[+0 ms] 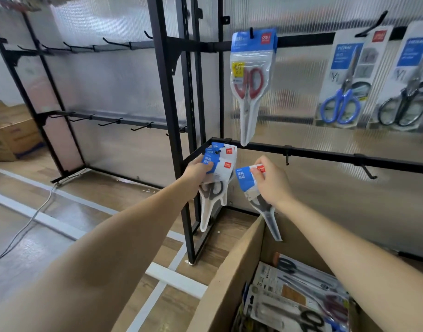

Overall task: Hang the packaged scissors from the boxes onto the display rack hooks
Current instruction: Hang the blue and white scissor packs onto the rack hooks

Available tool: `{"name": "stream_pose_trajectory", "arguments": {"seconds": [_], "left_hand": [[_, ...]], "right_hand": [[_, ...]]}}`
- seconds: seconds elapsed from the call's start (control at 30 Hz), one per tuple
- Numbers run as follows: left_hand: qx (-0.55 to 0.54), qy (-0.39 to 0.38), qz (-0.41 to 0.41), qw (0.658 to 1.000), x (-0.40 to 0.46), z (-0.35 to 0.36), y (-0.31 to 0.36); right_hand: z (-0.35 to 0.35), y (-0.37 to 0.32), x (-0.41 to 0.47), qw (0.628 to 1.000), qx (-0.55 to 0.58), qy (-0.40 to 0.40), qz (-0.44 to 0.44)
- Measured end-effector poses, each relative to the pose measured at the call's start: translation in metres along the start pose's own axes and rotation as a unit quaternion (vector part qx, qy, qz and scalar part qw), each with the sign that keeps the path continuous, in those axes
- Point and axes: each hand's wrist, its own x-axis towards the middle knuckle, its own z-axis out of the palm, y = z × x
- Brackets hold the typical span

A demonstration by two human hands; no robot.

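Right hand point(272, 180) fingers point(256, 172) pinch scissors pack point(247, 179) top edge

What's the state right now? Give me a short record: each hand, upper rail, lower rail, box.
left hand: grips a bunch of packs at the lower rail's left end
right hand: pinches one pack by its header, not hung
upper rail: red scissors, blue scissors, black scissors hanging
lower rail: two bare hooks to the right
box: open, more packs inside

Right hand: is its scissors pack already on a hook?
No. The right hand pinches the scissors pack by its blue card top, in the air below the lower rail, clear of any hook.
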Motion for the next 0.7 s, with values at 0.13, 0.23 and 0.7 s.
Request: {"name": "stream_pose_trajectory", "arguments": {"seconds": [0.13, 0.23, 0.7], "left_hand": [[-0.066, 0.015, 0.022, 0.997, -0.004, -0.005, 0.013], [-0.04, 0.026, 0.003, 0.999, -0.007, 0.005, 0.021], [-0.065, 0.108, -0.03, 0.992, 0.005, 0.024, 0.013]], "right_hand": [[0.0, 0.0, 0.0, 1.0, 0.007, 0.003, 0.003], [0.003, -0.002, 0.0, 1.0, 0.006, 0.0, 0.007], [-0.005, -0.01, -0.007, 1.0, 0.015, -0.004, 0.018]]}}
